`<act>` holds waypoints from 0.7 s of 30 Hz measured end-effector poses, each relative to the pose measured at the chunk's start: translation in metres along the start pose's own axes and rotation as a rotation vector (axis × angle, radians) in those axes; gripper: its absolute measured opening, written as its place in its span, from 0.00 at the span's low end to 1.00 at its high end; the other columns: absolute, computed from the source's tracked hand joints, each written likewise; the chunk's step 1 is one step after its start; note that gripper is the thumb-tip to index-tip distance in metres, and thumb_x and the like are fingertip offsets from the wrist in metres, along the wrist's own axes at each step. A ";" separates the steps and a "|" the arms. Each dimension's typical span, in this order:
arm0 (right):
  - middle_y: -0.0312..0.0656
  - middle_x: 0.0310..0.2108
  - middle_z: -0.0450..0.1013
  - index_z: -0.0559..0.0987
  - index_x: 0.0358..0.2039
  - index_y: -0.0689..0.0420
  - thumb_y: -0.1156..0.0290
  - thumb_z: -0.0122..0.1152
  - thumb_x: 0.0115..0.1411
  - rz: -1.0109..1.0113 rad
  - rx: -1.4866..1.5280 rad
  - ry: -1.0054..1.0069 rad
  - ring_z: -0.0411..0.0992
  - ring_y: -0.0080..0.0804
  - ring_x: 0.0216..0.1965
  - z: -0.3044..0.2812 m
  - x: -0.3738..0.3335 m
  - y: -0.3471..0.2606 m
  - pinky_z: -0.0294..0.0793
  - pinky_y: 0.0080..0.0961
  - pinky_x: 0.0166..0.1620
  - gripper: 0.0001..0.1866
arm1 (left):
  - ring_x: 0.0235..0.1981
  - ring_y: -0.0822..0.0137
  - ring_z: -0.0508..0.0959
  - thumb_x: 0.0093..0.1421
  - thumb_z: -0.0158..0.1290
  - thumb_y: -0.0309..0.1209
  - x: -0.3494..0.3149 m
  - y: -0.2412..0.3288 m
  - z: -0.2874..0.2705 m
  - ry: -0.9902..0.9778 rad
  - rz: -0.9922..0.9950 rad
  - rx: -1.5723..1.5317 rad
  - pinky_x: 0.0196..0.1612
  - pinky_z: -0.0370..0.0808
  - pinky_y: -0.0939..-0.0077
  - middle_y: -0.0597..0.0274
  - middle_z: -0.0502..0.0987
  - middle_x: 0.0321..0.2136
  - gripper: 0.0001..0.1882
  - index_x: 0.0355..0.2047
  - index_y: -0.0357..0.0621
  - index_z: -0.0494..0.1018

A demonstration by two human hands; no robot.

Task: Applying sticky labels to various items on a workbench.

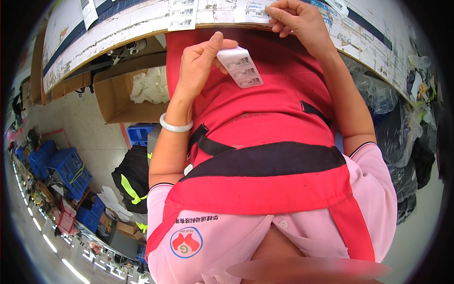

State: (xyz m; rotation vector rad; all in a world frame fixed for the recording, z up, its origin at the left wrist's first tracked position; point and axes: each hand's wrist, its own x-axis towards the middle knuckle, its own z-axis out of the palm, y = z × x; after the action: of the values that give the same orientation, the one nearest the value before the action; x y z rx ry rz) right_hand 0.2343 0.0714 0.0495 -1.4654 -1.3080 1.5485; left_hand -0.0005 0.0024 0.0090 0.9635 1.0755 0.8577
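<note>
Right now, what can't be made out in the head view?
Head view:
- Left hand: some fingertips, hidden behind the barcode label strip.
- Right hand: whether it grips the white label; its own fingers cover the contact.
- Barcode label sheet: far end, cut off by the top edge.
- Cardboard box: right end, behind the red apron.

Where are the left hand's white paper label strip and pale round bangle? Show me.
White paper label strip point(242, 70): head view, printed face's middle.
Pale round bangle point(175, 128): head view, front of band.
</note>
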 end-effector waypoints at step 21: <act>0.39 0.23 0.75 0.78 0.32 0.65 0.73 0.60 0.60 0.040 -0.083 -0.011 0.73 0.21 0.20 0.004 0.010 0.001 0.72 0.14 0.22 0.07 | 0.21 0.75 0.74 0.66 0.49 0.45 0.004 -0.009 0.001 0.054 0.014 -0.053 0.25 0.72 0.84 0.59 0.80 0.25 0.23 0.38 0.34 0.80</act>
State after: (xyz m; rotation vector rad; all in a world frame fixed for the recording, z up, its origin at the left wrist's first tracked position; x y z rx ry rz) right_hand 0.2284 0.0795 0.0447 -1.5447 -1.3716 1.5465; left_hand 0.0023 0.0030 -0.0003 0.9090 1.0885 0.9236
